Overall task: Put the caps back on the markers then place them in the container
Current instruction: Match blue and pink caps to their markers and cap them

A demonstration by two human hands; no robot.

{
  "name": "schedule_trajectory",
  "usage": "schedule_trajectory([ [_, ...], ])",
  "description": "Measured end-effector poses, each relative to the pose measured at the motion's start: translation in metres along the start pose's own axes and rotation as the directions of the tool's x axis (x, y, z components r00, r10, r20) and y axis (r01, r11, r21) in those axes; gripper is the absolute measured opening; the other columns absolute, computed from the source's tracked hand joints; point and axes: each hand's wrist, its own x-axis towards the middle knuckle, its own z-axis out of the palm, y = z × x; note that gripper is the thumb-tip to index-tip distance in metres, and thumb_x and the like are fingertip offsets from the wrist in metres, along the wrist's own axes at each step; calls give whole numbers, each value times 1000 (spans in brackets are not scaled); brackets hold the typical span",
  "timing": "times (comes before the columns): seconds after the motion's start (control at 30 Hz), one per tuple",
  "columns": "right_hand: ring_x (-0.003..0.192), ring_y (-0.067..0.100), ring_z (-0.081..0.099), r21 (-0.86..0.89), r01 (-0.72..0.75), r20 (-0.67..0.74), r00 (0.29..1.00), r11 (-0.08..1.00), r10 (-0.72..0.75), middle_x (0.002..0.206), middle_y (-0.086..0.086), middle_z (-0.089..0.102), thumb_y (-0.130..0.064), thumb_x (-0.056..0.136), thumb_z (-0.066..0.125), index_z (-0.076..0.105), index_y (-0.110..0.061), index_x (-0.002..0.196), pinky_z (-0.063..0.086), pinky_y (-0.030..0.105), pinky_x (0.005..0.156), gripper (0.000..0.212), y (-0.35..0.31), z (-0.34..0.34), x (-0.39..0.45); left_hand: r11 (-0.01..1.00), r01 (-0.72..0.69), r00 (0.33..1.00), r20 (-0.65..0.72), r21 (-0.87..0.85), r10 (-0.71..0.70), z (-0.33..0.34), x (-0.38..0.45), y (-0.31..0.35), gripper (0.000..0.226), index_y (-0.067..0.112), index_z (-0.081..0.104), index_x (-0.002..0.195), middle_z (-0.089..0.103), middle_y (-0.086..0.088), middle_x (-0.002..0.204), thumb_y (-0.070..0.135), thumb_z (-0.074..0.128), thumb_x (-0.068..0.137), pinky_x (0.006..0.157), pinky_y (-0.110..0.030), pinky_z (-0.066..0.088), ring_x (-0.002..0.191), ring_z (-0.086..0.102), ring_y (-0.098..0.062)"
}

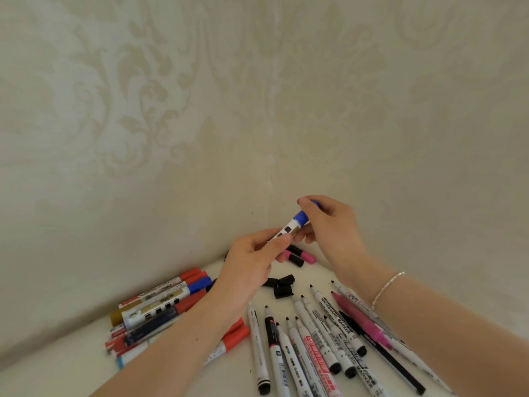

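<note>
Two hands hold one blue marker [292,227] up over the desk's [303,275] back corner. The left hand [252,262] pinches its body steady so the right hand [329,222], fingers curled round the blue cap [301,217], can push it on. No container shows.

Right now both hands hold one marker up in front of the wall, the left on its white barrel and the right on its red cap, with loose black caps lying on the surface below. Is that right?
Not quite: the cap is blue, not red, as the head view shows. The rest holds: the left hand grips the marker by its white barrel, the right hand holds the cap end, and loose black caps lie below.
</note>
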Motion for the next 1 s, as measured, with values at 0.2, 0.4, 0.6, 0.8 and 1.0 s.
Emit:
schedule_trajectory([
  [0.2,35,21,51,23,-19,8,1000,1000,19,66,9,57,-16,93,56,65,-10,93,41,25,39,10,-5,6,-3,997,5,999,-34,-78,-8,0,-2,1,18,15,72,106,49,3,54,18,61,92,35,-15,19,38,21,-5],
  [0.4,35,20,52,-10,4,74,997,1000,-3,67,9,61,-13,92,58,66,-9,92,42,23,39,9,-15,5,0,997,-63,997,-42,37,64,-1,-2,-1,19,23,71,108,48,1,58,26,59,93,38,-15,23,40,26,-5],
  [0.6,50,21,63,-50,-77,264,961,996,87,85,21,70,-11,91,60,67,-5,94,51,26,52,10,-8,6,2,816,-114,980,199,567,-1,-32,7,21,27,22,73,91,71,-6,80,47,64,86,73,-33,48,71,62,-15],
  [0.8,56,15,63,-349,-157,392,871,924,296,103,10,65,-31,93,58,58,-15,112,57,25,60,25,13,4,-2,291,-33,927,138,956,-349,-91,9,42,17,26,70,93,68,9,83,35,75,79,75,-27,51,78,64,-10],
  [1.0,49,13,56,-563,-43,393,864,825,313,88,1,61,-8,89,58,59,-8,114,48,20,46,25,31,0,-10,62,127,801,-66,990,-595,-104,8,31,31,12,71,92,68,4,73,27,85,69,65,-21,54,65,63,-9],
])
